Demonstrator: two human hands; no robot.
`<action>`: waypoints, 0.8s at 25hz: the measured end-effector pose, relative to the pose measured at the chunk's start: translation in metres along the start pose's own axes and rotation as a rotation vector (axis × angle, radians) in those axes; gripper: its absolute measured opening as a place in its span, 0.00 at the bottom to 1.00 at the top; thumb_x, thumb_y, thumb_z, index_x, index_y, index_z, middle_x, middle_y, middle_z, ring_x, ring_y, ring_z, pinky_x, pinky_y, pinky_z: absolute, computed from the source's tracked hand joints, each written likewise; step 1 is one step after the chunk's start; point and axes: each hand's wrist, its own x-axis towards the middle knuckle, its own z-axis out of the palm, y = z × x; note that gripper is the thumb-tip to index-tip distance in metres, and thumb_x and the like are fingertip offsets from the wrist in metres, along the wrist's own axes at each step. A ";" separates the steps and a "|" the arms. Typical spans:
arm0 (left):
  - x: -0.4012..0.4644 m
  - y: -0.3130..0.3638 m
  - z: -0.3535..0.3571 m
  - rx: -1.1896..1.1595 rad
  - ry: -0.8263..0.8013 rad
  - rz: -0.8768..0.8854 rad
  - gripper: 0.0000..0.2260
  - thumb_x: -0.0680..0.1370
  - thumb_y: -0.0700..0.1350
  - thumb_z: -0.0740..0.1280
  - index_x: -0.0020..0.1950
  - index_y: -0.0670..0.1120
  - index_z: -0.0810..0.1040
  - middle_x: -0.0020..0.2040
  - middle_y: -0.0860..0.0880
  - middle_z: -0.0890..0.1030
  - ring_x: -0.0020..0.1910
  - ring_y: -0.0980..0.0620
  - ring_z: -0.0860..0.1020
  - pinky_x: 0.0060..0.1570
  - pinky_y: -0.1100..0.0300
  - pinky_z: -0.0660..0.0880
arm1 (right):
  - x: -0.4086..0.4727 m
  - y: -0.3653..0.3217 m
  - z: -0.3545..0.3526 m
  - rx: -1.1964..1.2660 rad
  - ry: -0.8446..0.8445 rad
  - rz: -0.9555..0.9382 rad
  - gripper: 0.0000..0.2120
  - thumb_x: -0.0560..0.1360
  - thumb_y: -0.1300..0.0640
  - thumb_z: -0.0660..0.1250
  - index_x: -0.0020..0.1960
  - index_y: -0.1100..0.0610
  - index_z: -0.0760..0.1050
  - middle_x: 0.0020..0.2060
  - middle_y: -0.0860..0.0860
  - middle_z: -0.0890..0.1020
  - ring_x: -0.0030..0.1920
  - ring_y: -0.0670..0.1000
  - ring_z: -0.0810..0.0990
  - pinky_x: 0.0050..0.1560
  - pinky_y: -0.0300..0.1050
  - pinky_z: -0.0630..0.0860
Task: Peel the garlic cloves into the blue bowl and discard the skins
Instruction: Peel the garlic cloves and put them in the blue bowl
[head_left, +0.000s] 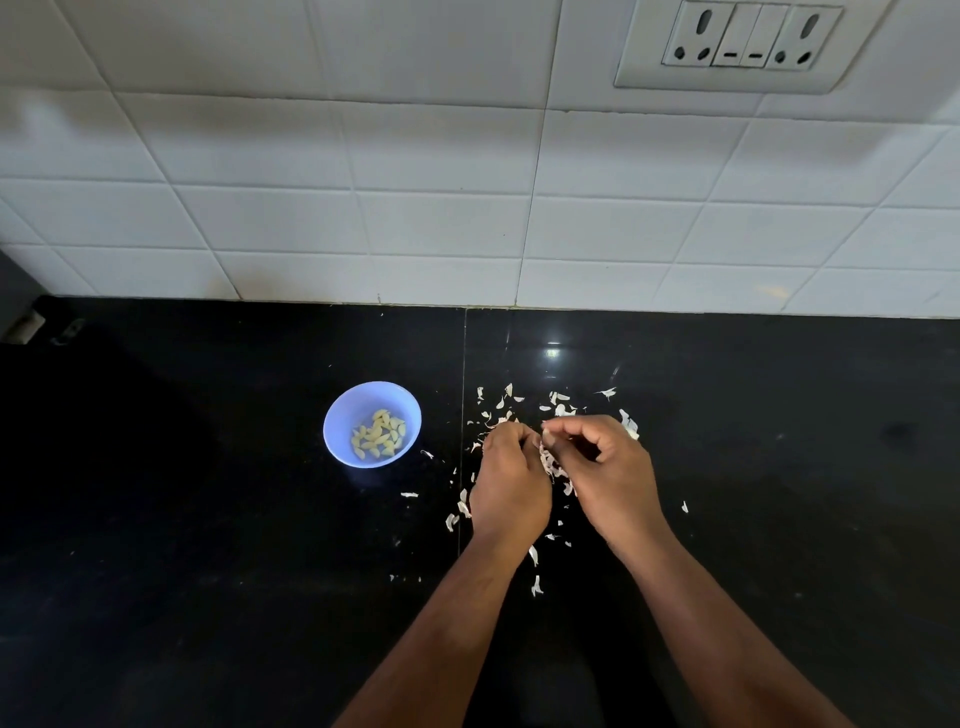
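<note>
A small blue bowl (337, 415) stands on the black counter, left of my hands, with several peeled yellowish garlic cloves (379, 434) in it. My left hand (509, 483) and my right hand (610, 467) meet fingertip to fingertip over the counter, both pinching a garlic clove (546, 446) of which only a small pale part and some loose skin show between the fingers. White garlic skins (558, 402) lie scattered on the counter around and under both hands.
The black counter (208, 519) runs back to a white tiled wall (441, 208). A socket and switch plate (737, 41) sits high on the wall at the right. A seam in the counter (463, 364) passes between bowl and hands.
</note>
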 end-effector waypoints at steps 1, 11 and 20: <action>0.000 -0.002 0.001 -0.036 0.007 -0.008 0.07 0.86 0.50 0.58 0.49 0.56 0.72 0.51 0.56 0.78 0.46 0.59 0.78 0.48 0.49 0.77 | 0.001 -0.002 0.001 0.135 0.009 0.048 0.06 0.78 0.59 0.75 0.53 0.50 0.86 0.49 0.46 0.86 0.51 0.43 0.85 0.53 0.37 0.79; 0.005 0.005 -0.009 -0.293 0.015 -0.080 0.15 0.83 0.54 0.66 0.45 0.45 0.79 0.37 0.50 0.81 0.36 0.52 0.79 0.42 0.39 0.83 | 0.007 -0.013 0.000 0.479 0.038 0.202 0.10 0.78 0.67 0.72 0.58 0.59 0.84 0.41 0.60 0.84 0.40 0.51 0.83 0.51 0.42 0.83; -0.006 0.013 -0.012 -0.407 -0.026 0.003 0.01 0.81 0.46 0.73 0.52 0.50 0.85 0.44 0.57 0.85 0.42 0.57 0.83 0.32 0.56 0.82 | 0.001 -0.016 -0.003 0.389 0.106 0.237 0.04 0.76 0.62 0.76 0.50 0.59 0.86 0.44 0.53 0.88 0.44 0.47 0.87 0.46 0.38 0.82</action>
